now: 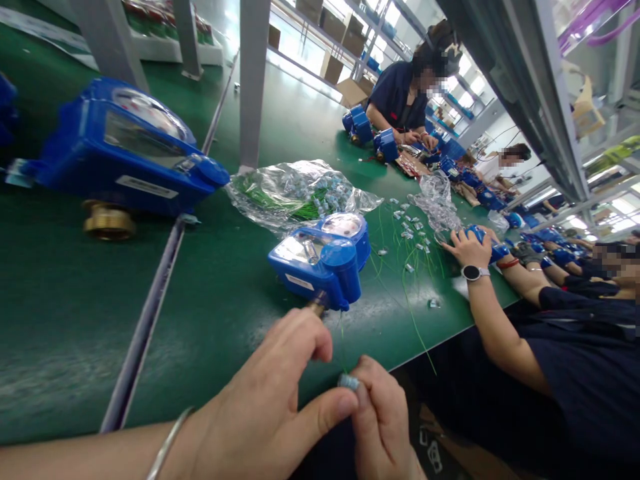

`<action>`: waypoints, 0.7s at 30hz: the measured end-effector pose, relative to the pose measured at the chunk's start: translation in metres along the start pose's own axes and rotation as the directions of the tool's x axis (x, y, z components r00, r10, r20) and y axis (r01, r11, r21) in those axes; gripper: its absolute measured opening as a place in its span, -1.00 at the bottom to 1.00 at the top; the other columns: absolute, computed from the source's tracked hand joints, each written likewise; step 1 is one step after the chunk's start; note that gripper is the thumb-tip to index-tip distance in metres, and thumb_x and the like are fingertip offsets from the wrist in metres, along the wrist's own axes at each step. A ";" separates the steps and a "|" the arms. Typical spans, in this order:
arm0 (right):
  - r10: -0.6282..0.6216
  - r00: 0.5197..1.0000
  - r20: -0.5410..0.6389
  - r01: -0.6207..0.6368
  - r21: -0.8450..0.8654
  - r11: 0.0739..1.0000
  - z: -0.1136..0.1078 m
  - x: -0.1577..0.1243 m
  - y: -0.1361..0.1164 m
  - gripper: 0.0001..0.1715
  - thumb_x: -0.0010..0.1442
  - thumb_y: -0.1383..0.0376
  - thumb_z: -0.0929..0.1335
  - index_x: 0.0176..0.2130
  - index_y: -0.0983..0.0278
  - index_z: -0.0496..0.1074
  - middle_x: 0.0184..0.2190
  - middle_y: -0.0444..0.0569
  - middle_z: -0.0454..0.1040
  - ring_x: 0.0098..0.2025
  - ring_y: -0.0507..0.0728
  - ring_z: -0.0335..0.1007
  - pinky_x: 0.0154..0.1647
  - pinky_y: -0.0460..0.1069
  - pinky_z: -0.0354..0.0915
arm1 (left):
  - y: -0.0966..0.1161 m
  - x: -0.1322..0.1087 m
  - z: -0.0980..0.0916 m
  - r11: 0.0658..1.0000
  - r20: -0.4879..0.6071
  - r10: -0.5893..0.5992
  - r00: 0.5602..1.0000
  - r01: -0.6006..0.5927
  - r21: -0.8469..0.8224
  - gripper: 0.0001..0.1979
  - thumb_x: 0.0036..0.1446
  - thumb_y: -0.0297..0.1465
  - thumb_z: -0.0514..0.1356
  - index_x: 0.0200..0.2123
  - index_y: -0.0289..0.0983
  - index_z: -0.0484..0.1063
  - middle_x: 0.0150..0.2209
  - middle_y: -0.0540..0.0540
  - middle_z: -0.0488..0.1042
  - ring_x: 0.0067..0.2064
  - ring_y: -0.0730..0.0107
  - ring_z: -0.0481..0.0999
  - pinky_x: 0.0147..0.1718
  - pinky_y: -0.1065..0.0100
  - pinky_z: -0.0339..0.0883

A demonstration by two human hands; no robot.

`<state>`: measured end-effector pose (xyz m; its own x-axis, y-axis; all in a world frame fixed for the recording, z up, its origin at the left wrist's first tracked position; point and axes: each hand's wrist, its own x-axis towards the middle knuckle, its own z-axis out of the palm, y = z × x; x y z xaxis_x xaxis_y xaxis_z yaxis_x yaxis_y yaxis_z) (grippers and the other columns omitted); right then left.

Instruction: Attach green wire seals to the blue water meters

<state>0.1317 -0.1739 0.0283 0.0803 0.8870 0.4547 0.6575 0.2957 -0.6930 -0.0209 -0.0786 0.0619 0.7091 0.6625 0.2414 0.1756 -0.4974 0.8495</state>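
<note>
Item: small seal clip, pinched between left hand and right hand fingers, 6 o'clock of blue meter at counter edge. Risk: green wire slipping free; clip dropping off edge.

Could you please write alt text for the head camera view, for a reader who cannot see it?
Two hands, left and right, pinch a small seal on green wire before a blue meter on a green bench. Co-workers sit alongside.
</note>
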 end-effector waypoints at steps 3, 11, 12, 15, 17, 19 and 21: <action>-0.142 0.982 0.123 0.165 -0.203 0.965 -0.010 0.005 0.002 -0.81 0.24 0.40 0.11 -0.39 0.28 0.20 -0.53 -0.10 0.22 -0.46 0.05 0.15 -0.43 -0.02 0.13 | 0.004 -0.002 0.004 0.996 0.232 -0.092 0.968 0.091 0.015 -0.59 0.29 -0.21 -0.13 -0.52 -0.27 0.24 -0.52 0.01 0.30 -0.46 0.42 0.25 -0.43 0.38 0.12; -0.201 0.978 0.063 0.210 -0.235 0.949 -0.002 0.000 -0.006 -0.85 0.19 0.41 0.17 -0.36 0.29 0.28 -0.51 -0.06 0.32 -0.42 0.10 0.24 -0.27 0.07 0.26 | 0.006 -0.007 0.011 0.991 0.239 -0.132 0.962 0.124 0.048 -0.64 0.31 -0.30 -0.17 -0.46 -0.27 0.25 -0.45 -0.02 0.33 -0.41 0.42 0.30 -0.41 0.41 0.14; -0.105 0.994 -0.006 0.104 -0.113 0.988 0.004 -0.002 -0.009 -0.81 0.21 0.39 0.16 -0.42 0.28 0.26 -0.55 -0.08 0.31 -0.45 0.08 0.25 -0.32 0.02 0.29 | 0.006 -0.008 0.011 0.995 0.231 -0.097 0.968 0.087 0.053 -0.66 0.31 -0.32 -0.17 -0.45 -0.27 0.25 -0.43 -0.02 0.33 -0.39 0.41 0.30 -0.40 0.41 0.14; 0.213 0.977 -0.009 -0.196 0.359 0.913 0.023 -0.004 -0.016 -0.58 0.28 0.32 0.06 -0.60 0.24 0.05 -0.77 -0.21 0.06 -0.72 -0.03 0.05 -0.68 -0.14 0.16 | 0.009 -0.008 0.007 0.993 0.237 0.012 0.971 -0.040 0.112 -0.70 0.28 -0.38 -0.15 -0.43 -0.27 0.26 -0.41 -0.04 0.32 -0.36 0.38 0.28 -0.36 0.38 0.14; 0.287 0.954 0.090 -0.293 0.489 0.822 0.031 -0.004 -0.016 -0.55 0.29 0.28 0.03 -0.63 0.22 -0.02 -0.81 -0.25 -0.06 -0.78 -0.05 -0.09 -0.79 -0.17 0.02 | 0.010 -0.006 0.005 0.987 0.251 0.017 0.968 -0.056 0.148 -0.69 0.27 -0.39 -0.14 -0.45 -0.27 0.27 -0.42 -0.04 0.33 -0.37 0.38 0.28 -0.37 0.38 0.13; 0.293 0.956 0.008 -0.273 0.389 0.880 0.032 -0.005 -0.012 -0.57 0.29 0.21 0.10 -0.58 0.25 0.14 -0.72 -0.18 0.15 -0.68 -0.02 0.12 -0.68 -0.15 0.16 | 0.010 -0.004 0.003 0.989 0.243 -0.052 0.969 0.017 0.144 -0.66 0.29 -0.36 -0.14 -0.48 -0.27 0.27 -0.45 -0.02 0.32 -0.40 0.41 0.28 -0.41 0.39 0.10; 0.104 0.976 -0.191 -0.096 0.054 0.994 0.029 -0.007 -0.005 -0.69 0.28 0.20 0.16 -0.41 0.28 0.31 -0.56 -0.08 0.33 -0.50 0.04 0.29 -0.43 -0.07 0.31 | 0.010 -0.002 0.003 0.987 0.244 -0.139 0.960 0.116 0.108 -0.62 0.30 -0.31 -0.15 -0.51 -0.27 0.25 -0.50 0.02 0.32 -0.44 0.46 0.28 -0.43 0.40 0.09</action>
<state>0.1061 -0.1716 0.0126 0.2901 0.8289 0.4783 0.6055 0.2281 -0.7625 -0.0188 -0.0866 0.0683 0.8224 0.5689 -0.0011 0.3293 -0.4745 0.8164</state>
